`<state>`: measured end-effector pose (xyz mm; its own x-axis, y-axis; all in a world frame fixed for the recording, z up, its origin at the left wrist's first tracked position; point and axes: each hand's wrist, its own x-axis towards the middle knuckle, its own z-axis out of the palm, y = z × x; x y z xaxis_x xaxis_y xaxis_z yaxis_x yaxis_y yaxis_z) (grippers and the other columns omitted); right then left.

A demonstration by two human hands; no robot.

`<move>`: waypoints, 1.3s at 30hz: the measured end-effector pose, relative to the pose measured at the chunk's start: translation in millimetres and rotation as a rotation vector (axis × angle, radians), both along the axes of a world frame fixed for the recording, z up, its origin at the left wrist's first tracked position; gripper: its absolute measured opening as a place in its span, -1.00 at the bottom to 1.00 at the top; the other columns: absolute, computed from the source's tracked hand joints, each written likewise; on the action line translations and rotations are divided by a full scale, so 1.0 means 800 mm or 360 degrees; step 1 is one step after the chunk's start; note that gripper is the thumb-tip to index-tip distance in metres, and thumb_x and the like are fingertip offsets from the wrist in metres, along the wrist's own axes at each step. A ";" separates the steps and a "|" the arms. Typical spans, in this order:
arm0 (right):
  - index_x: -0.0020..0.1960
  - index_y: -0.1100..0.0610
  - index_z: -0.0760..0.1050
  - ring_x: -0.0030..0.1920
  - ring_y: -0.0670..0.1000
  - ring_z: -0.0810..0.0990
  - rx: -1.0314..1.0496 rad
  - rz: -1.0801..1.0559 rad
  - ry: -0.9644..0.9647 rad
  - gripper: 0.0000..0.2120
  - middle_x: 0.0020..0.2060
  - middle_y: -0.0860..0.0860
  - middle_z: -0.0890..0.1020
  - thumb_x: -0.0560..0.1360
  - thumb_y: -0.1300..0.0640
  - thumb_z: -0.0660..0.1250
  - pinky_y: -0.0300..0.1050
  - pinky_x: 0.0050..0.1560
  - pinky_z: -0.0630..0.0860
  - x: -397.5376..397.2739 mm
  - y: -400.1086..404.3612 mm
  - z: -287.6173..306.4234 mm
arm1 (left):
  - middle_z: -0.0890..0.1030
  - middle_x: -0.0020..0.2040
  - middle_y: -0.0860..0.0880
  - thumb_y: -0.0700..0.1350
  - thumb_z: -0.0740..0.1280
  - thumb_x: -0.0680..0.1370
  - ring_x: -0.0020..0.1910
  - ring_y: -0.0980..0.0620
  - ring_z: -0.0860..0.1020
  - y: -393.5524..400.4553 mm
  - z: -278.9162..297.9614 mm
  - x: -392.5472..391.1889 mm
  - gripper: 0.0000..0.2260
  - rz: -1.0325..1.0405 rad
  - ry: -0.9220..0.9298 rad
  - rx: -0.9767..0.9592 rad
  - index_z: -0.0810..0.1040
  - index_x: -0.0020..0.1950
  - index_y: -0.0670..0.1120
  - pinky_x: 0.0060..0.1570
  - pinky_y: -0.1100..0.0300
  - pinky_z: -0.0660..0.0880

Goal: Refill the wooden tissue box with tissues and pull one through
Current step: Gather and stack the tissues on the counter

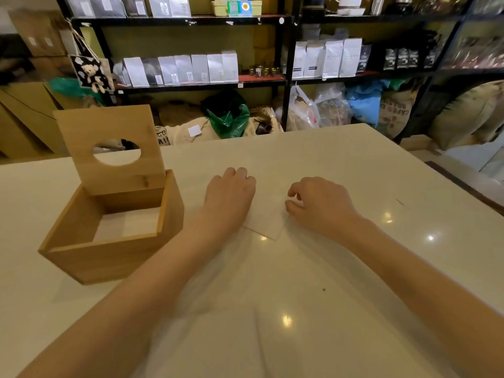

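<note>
Two bare forearms reaching forward from the lower corners, converging toward the middle. Left hand (230, 192) palm down, knuckles up, fingers curled under at the far end, wrist straight in line with the forearm. Right hand (320, 203) just beside it, apart, also palm down and turned slightly inward, fingers bent, thumb and forefinger drawn close at the hand's left edge as in a pinch; whether anything sits between them cannot be told. Both hands low, level with each other. Left forearm slightly blurred along its lower part.
</note>
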<state>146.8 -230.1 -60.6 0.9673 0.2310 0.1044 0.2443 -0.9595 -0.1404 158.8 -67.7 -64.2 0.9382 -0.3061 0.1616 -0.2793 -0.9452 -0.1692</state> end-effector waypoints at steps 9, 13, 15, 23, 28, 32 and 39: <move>0.04 0.17 0.53 0.07 0.11 0.49 -0.0020 0.0019 -0.0007 -0.71 0.00 0.07 0.54 0.52 0.06 0.11 -0.03 -0.11 0.45 0.014 0.004 -0.016 | 0.45 0.24 -0.12 -0.30 0.11 0.54 0.24 -0.11 0.38 -0.005 -0.024 0.019 -0.74 0.0086 0.0046 0.0071 0.40 0.20 -0.19 0.04 0.07 0.33; 0.01 0.16 0.54 0.01 0.10 0.53 0.0172 -0.0002 0.0081 -0.78 -0.01 0.04 0.56 0.50 0.13 0.17 -0.04 -0.09 0.46 0.015 0.006 -0.013 | 0.43 0.20 -0.17 -0.31 0.12 0.53 0.20 -0.14 0.38 -0.006 -0.021 0.016 -0.77 0.0091 0.0050 0.0097 0.43 0.15 -0.22 0.03 0.06 0.35; -0.01 0.15 0.55 -0.01 0.09 0.53 0.0297 -0.0030 0.0171 -0.82 -0.02 0.03 0.56 0.48 0.16 0.20 -0.05 -0.08 0.46 0.015 0.005 -0.009 | 0.42 0.19 -0.18 -0.32 0.13 0.52 0.18 -0.15 0.38 -0.007 -0.019 0.012 -0.77 0.0100 0.0054 0.0073 0.41 0.15 -0.23 -0.01 0.08 0.36; -0.11 0.13 0.52 -0.14 0.05 0.53 0.0545 -0.0104 0.0328 -0.94 -0.26 -0.06 0.52 0.43 0.19 0.30 -0.09 -0.18 0.46 0.007 0.001 0.000 | 0.48 0.12 -0.15 -0.34 0.13 0.52 0.08 -0.13 0.47 -0.004 -0.015 -0.005 -0.79 0.0032 0.0021 0.0006 0.37 0.13 -0.20 -0.20 0.13 0.25; -0.07 0.14 0.57 -0.13 0.01 0.52 0.0638 -0.0050 0.0289 -0.89 -0.24 -0.02 0.54 0.42 0.23 0.31 -0.16 -0.16 0.45 -0.003 -0.006 0.011 | 0.52 0.04 -0.15 -0.37 0.19 0.48 -0.01 -0.13 0.52 0.000 -0.002 -0.023 -0.77 0.0033 0.0057 -0.0067 0.36 0.11 -0.19 -0.47 0.20 0.09; -0.14 0.16 0.62 -0.23 -0.09 0.51 0.0740 -0.0004 0.0313 -0.93 -0.32 -0.09 0.56 0.43 0.22 0.36 -0.33 -0.25 0.42 -0.015 -0.010 0.030 | 0.51 0.06 -0.13 -0.31 0.13 0.54 0.00 -0.10 0.51 0.011 0.021 -0.047 -0.79 0.0010 0.0017 -0.0250 0.42 0.15 -0.16 -0.23 0.15 0.31; -0.22 0.12 0.58 -0.46 -0.23 0.52 0.1079 0.0163 0.0400 -0.93 -0.36 -0.01 0.62 0.43 0.21 0.35 -0.38 -0.33 0.49 -0.052 0.003 0.066 | 0.56 -0.06 0.00 -0.16 0.25 0.54 -0.08 0.02 0.52 0.053 0.070 -0.101 -0.88 -0.0054 0.0118 -0.0742 0.54 0.04 -0.08 -0.12 0.15 0.51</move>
<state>105.5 -227.6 -7.7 0.9580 0.2848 0.0345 0.2104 -0.6158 -0.7593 78.1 -25.5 -7.8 0.9432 -0.2473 0.2220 -0.3064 -0.9058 0.2927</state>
